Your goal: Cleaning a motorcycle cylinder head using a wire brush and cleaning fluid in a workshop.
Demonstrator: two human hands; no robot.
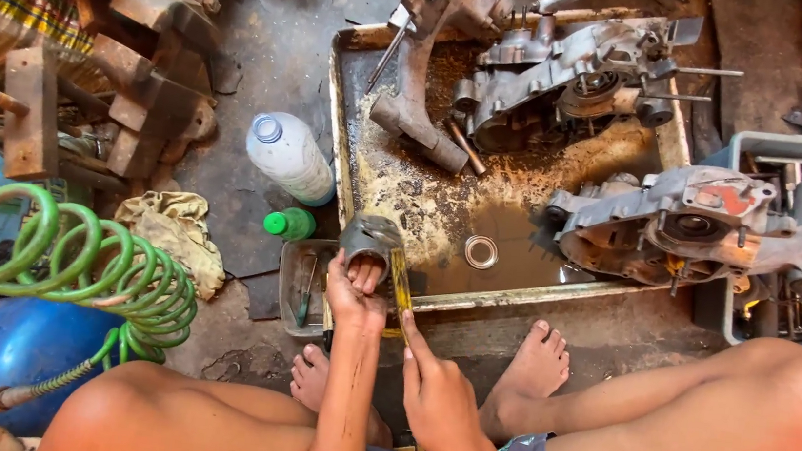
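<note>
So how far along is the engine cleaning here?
Two crankcase halves lie split open, in and beside the oily wash tray. In hand: left hand holds a metal cylinder part, right hand a yellow-handled brush. A ring sits in the fluid.

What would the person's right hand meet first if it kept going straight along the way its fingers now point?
Probably the yellow-handled tool that the right hand already touches, then the metal tray rim beyond; depth is hard to judge from above.
</note>
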